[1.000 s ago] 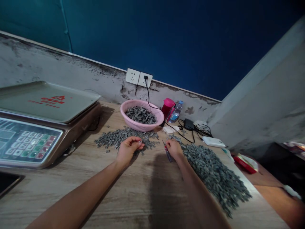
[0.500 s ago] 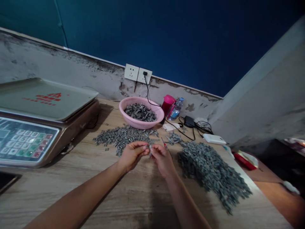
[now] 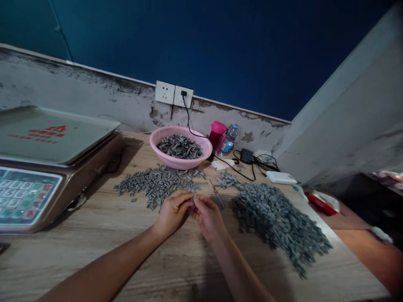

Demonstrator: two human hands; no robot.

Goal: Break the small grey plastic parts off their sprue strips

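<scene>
Workshop: digital scale (image 3: 53, 134), wooden bench (image 3: 94, 256), heaped grey parts (image 3: 277, 222).

Bare skin is shown on the left forearm (image 3: 103, 266) and the right forearm (image 3: 241, 264), both slim, tapering toward the wrists and entering from the 6 o'clock edge. The left hand (image 3: 172, 213) and right hand (image 3: 208, 218) are ungloved, with slender fingers (image 3: 184, 200).

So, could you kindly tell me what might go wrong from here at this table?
The large heap of grey pieces spreads close to the edge of the wooden table, so some might slide off. The slim red-tipped tool lies just beside the right hand and could get knocked. The left hand works beside the smaller heap, whose strays could perhaps mix with the large heap.
</scene>
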